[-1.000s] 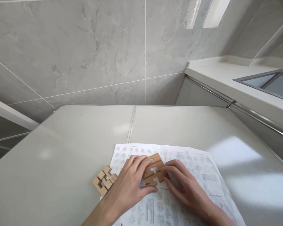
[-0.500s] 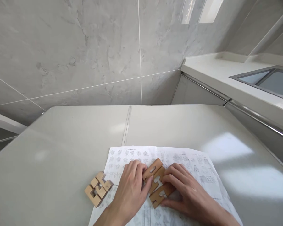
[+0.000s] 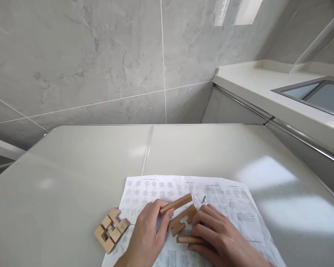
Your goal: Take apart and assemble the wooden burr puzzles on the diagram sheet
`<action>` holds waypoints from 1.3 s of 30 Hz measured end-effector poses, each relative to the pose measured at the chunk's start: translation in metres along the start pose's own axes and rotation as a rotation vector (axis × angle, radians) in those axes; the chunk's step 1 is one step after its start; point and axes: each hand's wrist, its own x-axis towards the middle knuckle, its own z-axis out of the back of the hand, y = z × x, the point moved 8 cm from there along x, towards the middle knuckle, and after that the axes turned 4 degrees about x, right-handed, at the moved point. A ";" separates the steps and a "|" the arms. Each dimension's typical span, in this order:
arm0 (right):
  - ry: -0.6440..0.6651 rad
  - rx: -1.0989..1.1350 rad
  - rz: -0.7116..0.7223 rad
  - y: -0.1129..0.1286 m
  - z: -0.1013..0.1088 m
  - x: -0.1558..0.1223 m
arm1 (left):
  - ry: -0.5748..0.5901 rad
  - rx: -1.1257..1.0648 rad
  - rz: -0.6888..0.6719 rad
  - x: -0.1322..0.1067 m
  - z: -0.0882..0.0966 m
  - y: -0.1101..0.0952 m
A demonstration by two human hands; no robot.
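Note:
My left hand [image 3: 147, 237] is closed on a flat wooden puzzle piece [image 3: 176, 203], tipped up on its edge above the printed instruction sheet [image 3: 228, 202]. A second notched wooden piece [image 3: 183, 220] lies flat on the sheet between my hands. My right hand [image 3: 219, 239] pinches a third wooden piece [image 3: 189, 240], also turned on edge, low on the sheet. A cluster of interlocked wooden blocks [image 3: 110, 229] sits on the table just left of the sheet and of my left hand.
The sheet lies on a pale grey table [image 3: 72, 174] with a seam down its middle, set against a grey tiled wall [image 3: 100, 63]. To the right runs a white counter [image 3: 267, 92] with a recessed sink [image 3: 317, 94].
The three flat pieces, held together a second ago, have come apart. My left hand tipped one on edge, my right hand drew another down and toward me, and the middle piece stayed flat.

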 end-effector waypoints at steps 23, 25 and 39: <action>0.003 0.957 -0.679 -0.030 -0.038 -0.012 | -0.111 -0.135 -0.282 -0.005 0.007 -0.023; 0.007 0.958 -0.685 -0.029 -0.038 -0.013 | -0.125 -0.126 -0.304 -0.006 0.008 -0.024; -0.024 0.948 -0.693 -0.031 -0.040 -0.013 | -0.168 0.071 -0.597 -0.013 0.003 -0.034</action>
